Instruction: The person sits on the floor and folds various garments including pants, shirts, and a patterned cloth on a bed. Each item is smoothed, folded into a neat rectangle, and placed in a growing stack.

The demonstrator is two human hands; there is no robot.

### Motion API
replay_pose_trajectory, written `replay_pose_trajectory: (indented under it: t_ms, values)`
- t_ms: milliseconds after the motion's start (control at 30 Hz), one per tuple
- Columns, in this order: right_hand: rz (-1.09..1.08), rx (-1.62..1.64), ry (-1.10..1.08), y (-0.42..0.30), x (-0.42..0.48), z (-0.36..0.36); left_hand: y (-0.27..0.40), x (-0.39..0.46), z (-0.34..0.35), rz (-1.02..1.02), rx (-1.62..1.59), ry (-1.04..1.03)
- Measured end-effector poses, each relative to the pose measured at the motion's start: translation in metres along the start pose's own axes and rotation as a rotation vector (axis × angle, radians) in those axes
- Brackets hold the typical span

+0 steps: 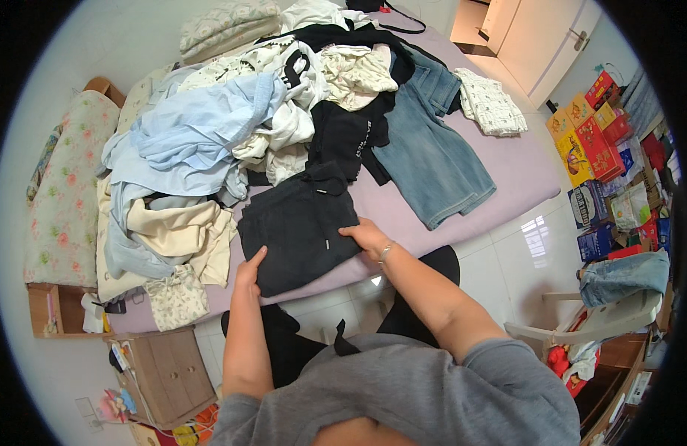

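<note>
Folded black drawstring trousers (299,234) lie at the near edge of the bed, on the lilac sheet (521,184). My left hand (252,271) grips their left side with the thumb on top. At their right side my right hand (367,238), with a bracelet on its wrist, holds the cloth the same way. A black garment with white print (343,136) lies just beyond them. Blue denim shorts (432,150) are spread out to the right. On the left, a light blue shirt (204,122) tops a pile with a cream garment (176,231).
A folded white patterned garment (491,103) lies near the bed's right edge. Stacked boxes (597,139) line the right wall. A chair (622,318) holds jeans (625,277). A wooden bedside cabinet (165,373) stands at lower left. A door (544,44) stands at upper right.
</note>
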State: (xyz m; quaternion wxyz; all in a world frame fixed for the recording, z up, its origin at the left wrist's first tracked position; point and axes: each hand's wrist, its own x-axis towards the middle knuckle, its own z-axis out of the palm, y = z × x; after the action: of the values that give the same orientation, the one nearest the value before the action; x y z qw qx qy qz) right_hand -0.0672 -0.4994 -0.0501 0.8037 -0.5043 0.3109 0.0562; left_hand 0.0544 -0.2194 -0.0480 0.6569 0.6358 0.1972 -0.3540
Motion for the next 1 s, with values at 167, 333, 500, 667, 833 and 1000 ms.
replay_pose_trajectory:
  t_ms: [167, 333, 500, 667, 833, 1000]
  values:
    - [0.128, 0.164, -0.036, 0.020, -0.025, -0.032, -0.049, -0.013, -0.004, -0.088, -0.147, -0.103]
    - [0.074, 0.615, -0.147, 0.062, -0.051, -0.036, -0.049, -0.023, 0.008, -0.220, -0.304, -0.248]
    - [0.212, 0.809, -0.226, 0.067, -0.065, -0.005, -0.051, -0.053, 0.043, -0.237, -0.412, -0.287]
    - [0.137, 0.866, -0.184, 0.046, -0.073, 0.006, -0.071, -0.091, 0.084, -0.234, -0.433, -0.296]
    - [-0.055, 0.750, -0.124, 0.005, -0.084, -0.024, -0.072, -0.123, 0.109, -0.170, -0.322, -0.478]
    - [-0.390, 0.597, -0.068, -0.101, -0.134, -0.078, -0.072, -0.112, 0.126, -0.063, -0.061, -0.814]
